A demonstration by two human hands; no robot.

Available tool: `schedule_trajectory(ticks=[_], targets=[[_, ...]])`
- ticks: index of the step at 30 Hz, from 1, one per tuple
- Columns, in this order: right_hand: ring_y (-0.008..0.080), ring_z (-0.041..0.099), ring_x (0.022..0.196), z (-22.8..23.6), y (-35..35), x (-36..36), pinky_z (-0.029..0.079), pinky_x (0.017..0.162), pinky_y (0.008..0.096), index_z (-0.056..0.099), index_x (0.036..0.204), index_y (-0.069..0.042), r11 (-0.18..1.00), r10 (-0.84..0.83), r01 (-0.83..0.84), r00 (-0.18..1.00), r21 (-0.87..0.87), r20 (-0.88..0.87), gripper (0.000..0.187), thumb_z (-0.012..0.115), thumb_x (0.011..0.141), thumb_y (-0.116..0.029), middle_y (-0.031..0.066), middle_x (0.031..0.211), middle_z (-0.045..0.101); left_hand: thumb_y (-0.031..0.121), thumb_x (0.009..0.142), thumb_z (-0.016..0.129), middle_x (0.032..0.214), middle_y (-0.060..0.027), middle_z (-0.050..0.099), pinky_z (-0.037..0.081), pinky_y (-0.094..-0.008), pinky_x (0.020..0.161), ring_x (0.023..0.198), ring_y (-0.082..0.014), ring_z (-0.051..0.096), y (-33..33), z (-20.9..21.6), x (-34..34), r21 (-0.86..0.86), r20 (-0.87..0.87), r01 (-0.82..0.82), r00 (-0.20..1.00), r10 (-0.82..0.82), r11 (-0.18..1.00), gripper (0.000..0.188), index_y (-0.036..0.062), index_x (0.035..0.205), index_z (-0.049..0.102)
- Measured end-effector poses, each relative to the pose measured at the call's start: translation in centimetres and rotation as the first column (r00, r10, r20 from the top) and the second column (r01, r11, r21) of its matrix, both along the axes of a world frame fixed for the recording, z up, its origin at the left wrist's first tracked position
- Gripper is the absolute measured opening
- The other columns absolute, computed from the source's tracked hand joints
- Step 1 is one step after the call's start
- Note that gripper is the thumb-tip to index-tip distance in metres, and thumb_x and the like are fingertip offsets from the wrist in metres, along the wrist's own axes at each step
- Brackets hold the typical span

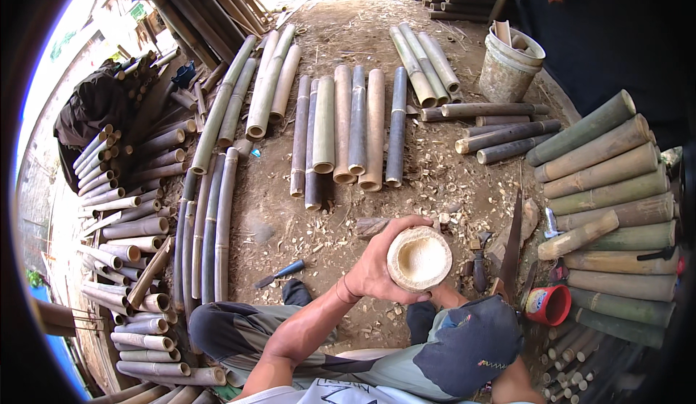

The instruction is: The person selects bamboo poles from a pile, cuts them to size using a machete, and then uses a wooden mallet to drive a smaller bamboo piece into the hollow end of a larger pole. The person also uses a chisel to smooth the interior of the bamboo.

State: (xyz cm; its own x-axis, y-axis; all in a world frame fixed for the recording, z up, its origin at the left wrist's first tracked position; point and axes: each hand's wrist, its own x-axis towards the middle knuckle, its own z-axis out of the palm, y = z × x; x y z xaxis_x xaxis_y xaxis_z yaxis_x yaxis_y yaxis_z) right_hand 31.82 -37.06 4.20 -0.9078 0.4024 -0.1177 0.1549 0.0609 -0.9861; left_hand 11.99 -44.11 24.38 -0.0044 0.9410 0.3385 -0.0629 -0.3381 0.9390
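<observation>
Wrapping left grip (pixel 376 260) snugly round tube (pixel 420 260) toward five o'clock, leaving right grip (pixel 448 297) untellable, seemingly inspecting, next needing steadiness.

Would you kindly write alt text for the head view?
The left hand grips a bamboo piece, its pale, recessed end facing the camera; the right hand is mostly hidden. Cut bamboo poles lie in groups on chip-strewn ground.

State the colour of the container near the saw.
The container is mostly red; best seen in the head view.
</observation>
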Motion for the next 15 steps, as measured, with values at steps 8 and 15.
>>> schedule_trajectory(ticks=[8,15], targets=[[0.0252,0.052,0.125,3.0,0.5,-0.1,0.042,0.108,0.0403,0.043,0.140,-0.008,0.960,0.101,-0.095,0.995,0.264,-0.011,0.085,0.088,0.070,-0.024,0.0099,0.132,0.055,0.020,0.049,0.095,0.126,-0.0156,0.060,0.045,-0.0414,0.103,0.118,-0.0275,0.059,-0.7,0.2,0.4,0.124,-0.158,0.101,0.984,-0.081,0.987,0.104,0.0044,0.138,0.043],[0.0253,0.053,0.123,5.5,2.1,0.4,0.043,0.107,0.0404,0.044,0.140,-0.008,0.931,0.063,-0.073,0.997,0.357,0.038,0.084,0.088,0.070,-0.024,0.0101,0.131,0.056,0.031,0.061,0.094,0.133,-0.0138,0.051,0.043,-0.0406,0.105,0.124,-0.0254,0.051,2.9,-0.1,0.2,0.088,0.015,-0.056,0.998,0.055,0.995,0.108,0.0028,0.146,0.032]])
